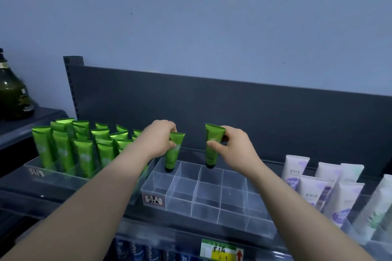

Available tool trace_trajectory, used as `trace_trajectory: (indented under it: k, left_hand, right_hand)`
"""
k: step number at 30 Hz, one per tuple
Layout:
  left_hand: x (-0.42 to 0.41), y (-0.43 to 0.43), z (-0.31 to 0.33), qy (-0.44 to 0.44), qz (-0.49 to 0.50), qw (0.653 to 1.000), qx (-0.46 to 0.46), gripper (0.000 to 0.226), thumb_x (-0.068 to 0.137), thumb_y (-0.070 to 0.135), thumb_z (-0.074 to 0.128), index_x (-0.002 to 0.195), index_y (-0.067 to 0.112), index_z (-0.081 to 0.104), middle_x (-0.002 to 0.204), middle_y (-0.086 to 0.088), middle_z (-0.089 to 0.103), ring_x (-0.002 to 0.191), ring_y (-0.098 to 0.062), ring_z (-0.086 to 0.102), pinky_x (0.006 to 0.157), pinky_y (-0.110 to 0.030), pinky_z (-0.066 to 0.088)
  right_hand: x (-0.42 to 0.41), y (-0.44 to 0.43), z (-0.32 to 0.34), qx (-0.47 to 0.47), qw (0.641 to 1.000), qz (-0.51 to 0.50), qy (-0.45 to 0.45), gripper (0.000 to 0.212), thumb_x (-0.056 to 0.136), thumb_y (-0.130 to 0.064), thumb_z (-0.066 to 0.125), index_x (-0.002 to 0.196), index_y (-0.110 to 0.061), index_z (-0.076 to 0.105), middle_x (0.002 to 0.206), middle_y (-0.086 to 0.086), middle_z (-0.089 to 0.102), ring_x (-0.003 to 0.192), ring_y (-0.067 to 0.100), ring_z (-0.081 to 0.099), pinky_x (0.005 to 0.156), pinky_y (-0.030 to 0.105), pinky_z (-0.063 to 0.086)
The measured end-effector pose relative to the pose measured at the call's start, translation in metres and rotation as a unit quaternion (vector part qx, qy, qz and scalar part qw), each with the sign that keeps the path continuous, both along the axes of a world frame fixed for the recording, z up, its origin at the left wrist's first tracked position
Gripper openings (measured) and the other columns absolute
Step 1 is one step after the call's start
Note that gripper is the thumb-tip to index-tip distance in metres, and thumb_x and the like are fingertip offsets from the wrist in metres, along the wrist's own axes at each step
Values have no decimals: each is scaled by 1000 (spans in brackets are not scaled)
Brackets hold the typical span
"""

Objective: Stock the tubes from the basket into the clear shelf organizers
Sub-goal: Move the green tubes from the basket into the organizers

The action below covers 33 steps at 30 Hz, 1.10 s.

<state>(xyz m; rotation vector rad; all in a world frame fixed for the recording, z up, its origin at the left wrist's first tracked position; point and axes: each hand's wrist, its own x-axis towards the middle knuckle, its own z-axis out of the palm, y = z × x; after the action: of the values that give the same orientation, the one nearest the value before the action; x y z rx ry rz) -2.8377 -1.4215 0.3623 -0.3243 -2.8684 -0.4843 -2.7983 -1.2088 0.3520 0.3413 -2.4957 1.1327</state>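
My left hand (158, 140) grips a green tube (172, 155) near its top, cap down, its black cap at the back-left cell of the clear shelf organizer (210, 203). My right hand (233, 144) pinches a second green tube (212, 148) upright over the back row, one or two cells to the right. The organizer's other cells hold nothing. Left of it, another clear organizer (53, 178) is packed with several upright green tubes (82, 154). The basket is out of view.
A dark shelf back panel (254, 116) rises behind the organizers. White and purple tubes (314, 188) stand in a clear bin at the right. A dark green bottle (12, 95) sits at far left. Price labels (220, 250) line the shelf's front edge.
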Motion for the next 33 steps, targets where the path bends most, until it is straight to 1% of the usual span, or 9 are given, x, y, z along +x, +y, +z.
trace_trajectory:
  k: [2,7,12,15,19,23,27,29,33]
  left_hand:
    - [-7,-1,-1,-20,-8,1000,-21,26,79,25,76,98,21,60,104,-2,59,94,-25,58,79,-31,47]
    - [-19,-6,0,-66,-34,995,-71,29,77,21,78,100,20,59,108,-4,59,92,-25,58,70,-26,39]
    - [-27,-11,0,-69,-53,989,-119,28,83,6,66,107,18,61,112,-7,61,91,-26,63,66,-25,40]
    - [-32,-13,-1,-74,-67,984,-150,35,85,6,65,117,17,60,119,-6,59,99,-25,62,70,-25,41]
    - [-38,-19,-2,-55,-89,981,-161,39,83,8,66,119,21,59,122,-6,59,104,-26,61,79,-28,46]
    - [-38,-28,-1,-21,-104,983,-153,36,90,11,57,124,23,57,125,-7,58,106,-28,60,82,-34,48]
    - [-34,-39,4,7,-117,984,-134,34,92,17,56,126,23,56,124,-5,59,106,-27,59,85,-35,50]
    - [-29,-49,8,26,-119,984,-130,35,92,20,56,127,23,54,125,-2,56,110,-25,56,88,-36,49]
    - [-12,-68,14,61,-117,985,-110,36,94,31,54,129,23,52,126,2,54,111,-21,55,87,-35,46]
  right_hand:
    - [-4,-4,-1,-1,1000,-4,0,11,81,-19,69,79,-9,63,79,8,68,78,25,63,75,42,54]
    - [-6,-16,-1,-5,999,-29,-12,14,81,-21,69,79,-8,62,79,7,68,79,24,63,75,43,54]
    - [-2,-29,2,-6,998,-63,-19,15,82,-19,69,78,-8,61,78,8,67,79,24,63,73,37,52]
    - [2,-36,3,-27,997,-74,-25,13,82,-18,70,80,-9,62,79,8,67,75,23,62,68,31,50]
    - [5,-48,1,-27,996,-85,-27,10,82,-18,70,81,-13,61,72,0,63,65,12,55,61,24,44]
    - [4,-63,-1,-37,995,-90,-21,10,81,-17,71,86,-14,63,77,1,66,73,15,61,68,30,50]
    - [-1,-80,-3,-38,996,-76,-9,11,80,-16,72,86,-15,63,79,1,68,77,17,64,73,33,53]
    - [-5,-88,-5,-28,997,-67,-16,11,80,-15,72,86,-16,63,80,1,68,78,17,65,74,34,54]
    - [-16,-100,-13,14,997,-63,-31,12,82,-17,71,88,-21,62,80,-3,67,77,13,63,72,33,54]
